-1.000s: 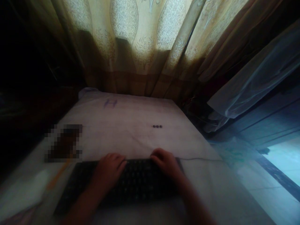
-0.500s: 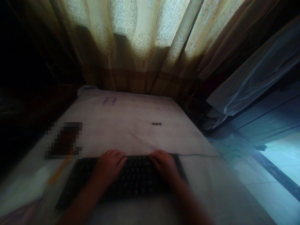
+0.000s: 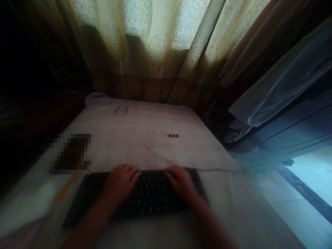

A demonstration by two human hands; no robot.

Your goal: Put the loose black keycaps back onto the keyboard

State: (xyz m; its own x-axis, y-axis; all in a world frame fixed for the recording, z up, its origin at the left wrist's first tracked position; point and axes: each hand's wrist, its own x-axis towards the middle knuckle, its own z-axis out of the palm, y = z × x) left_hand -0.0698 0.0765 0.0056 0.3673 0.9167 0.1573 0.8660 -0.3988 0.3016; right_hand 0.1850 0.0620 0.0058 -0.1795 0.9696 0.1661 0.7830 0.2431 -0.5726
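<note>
A black keyboard lies at a slight slant on the cloth-covered table in front of me. My left hand rests over its far edge, left of the middle, with the fingers bent and the thumb on the keys' side. Toward the far right corner my right hand is closed over the same edge in a similar way. The fingertips of both hands are partly hidden, and the picture is dim and a little blurred. Beyond the keyboard sit three small dark pieces in a row.
The pale tablecloth carries a purple mark. A blurred-out dark item lies at left with an orange strip beside it. A cable runs right from the keyboard. Curtains hang behind, hanging cloth at right.
The view has shifted very slightly. Both hands keep their places on the keyboard's far edge, and the three small pieces stay put.
</note>
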